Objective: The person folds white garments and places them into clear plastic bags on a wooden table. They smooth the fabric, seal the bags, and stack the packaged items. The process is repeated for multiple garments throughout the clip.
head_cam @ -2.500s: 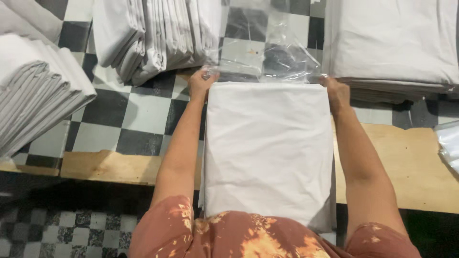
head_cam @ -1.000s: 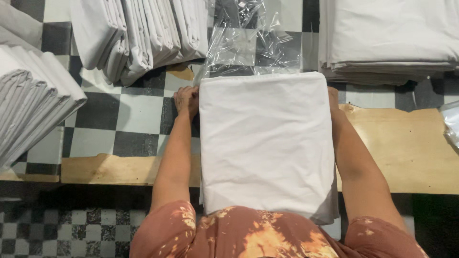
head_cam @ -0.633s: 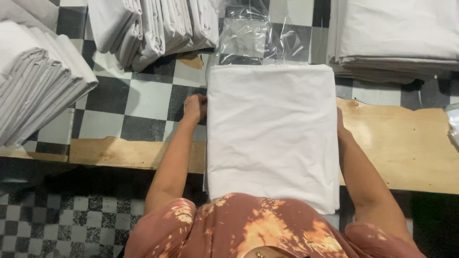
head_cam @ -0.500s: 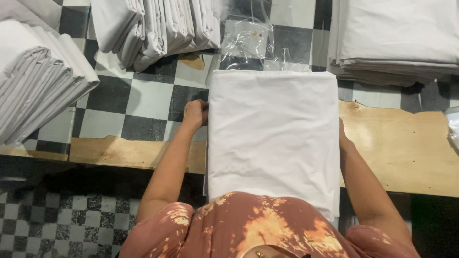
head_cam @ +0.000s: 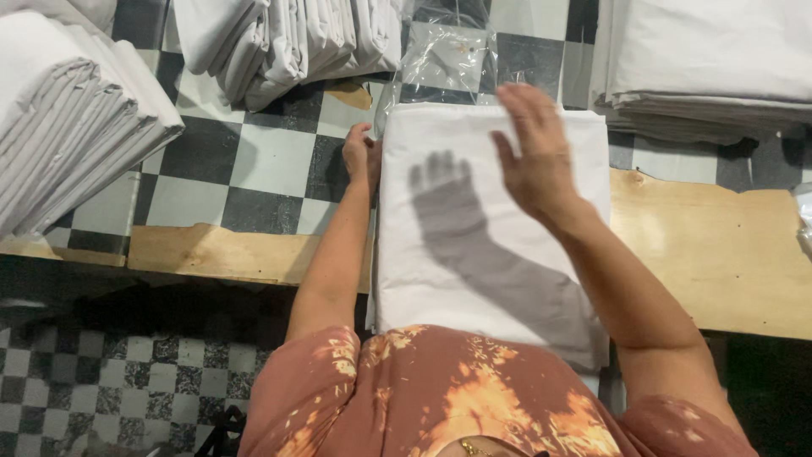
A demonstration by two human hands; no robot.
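Here the folded white sheet (head_cam: 491,228) lay flat on the table, its near end against my body and its far end touching a clear plastic bag (head_cam: 448,59). I take the sheet as my landmark for everything else.

My left hand (head_cam: 361,155) sat at the sheet's left edge near the far corner, fingers curled against the side of the fold; whether they pinched cloth or only pressed it I could not tell. My right hand (head_cam: 533,148) was raised above the sheet's far right part, fingers spread and holding nothing, with its shadow (head_cam: 448,203) cast on the middle of the cloth.

As I judged it, the step was smoothing and squaring the fold. To do it well, I thought the left hand ought to pin its edge while the open palm came down flat and swept outward, so that no crease got pushed into the layers. The far edge needed to keep square with the bag's mouth.

Left of the sheet stood two piles of folded linen (head_cam: 76,118) (head_cam: 288,38) on checkered cloth (head_cam: 203,169); right of it, a flat stack (head_cam: 710,68) and bare wood (head_cam: 710,245).
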